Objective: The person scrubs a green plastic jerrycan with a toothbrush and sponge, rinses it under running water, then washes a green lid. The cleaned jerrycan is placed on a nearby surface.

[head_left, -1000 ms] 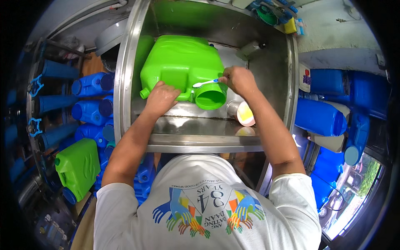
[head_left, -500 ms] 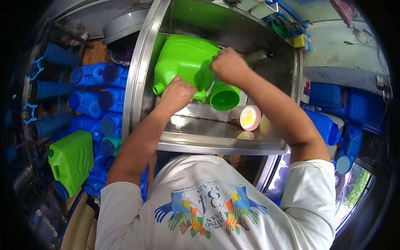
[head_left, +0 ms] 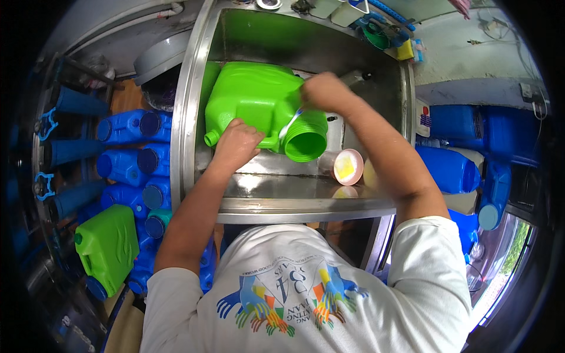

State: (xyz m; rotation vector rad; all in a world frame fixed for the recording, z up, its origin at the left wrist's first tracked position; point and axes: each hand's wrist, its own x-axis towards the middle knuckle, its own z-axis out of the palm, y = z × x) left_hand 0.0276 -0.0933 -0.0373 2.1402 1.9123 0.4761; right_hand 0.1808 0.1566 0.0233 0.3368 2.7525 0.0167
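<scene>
Right hand has shifted since the earliest frame, from beside the open mouth at about 2 o'clock to above it near 12 o'clock; clock directions here take 12 as straight ahead of the person. Toothbrush, formerly lying nearly level across the neck, now slants along the neck's 10 o'clock side. Left hand remains at its place on the handle.

Condition of hands: the right is clenched and slightly blurred, gripping the toothbrush by its blue end; the left is curled over the handle of the green jerrycan. Whether the bristles touch the plastic cannot be told.

Location: the green jerrycan lies on its side within the stainless-steel sink, its wide threaded mouth uncapped and facing 6 o'clock, its small spout pointing to 8 o'clock.

Surroundings: a pink-rimmed cup with white and yellow contents lies tipped near the mouth, at its 4 o'clock. A yellow sponge sits at the sink's 1 o'clock corner. Outside the sink, blue jerrycans are stacked at 9 o'clock, with a second green jerrycan at 8 o'clock.
</scene>
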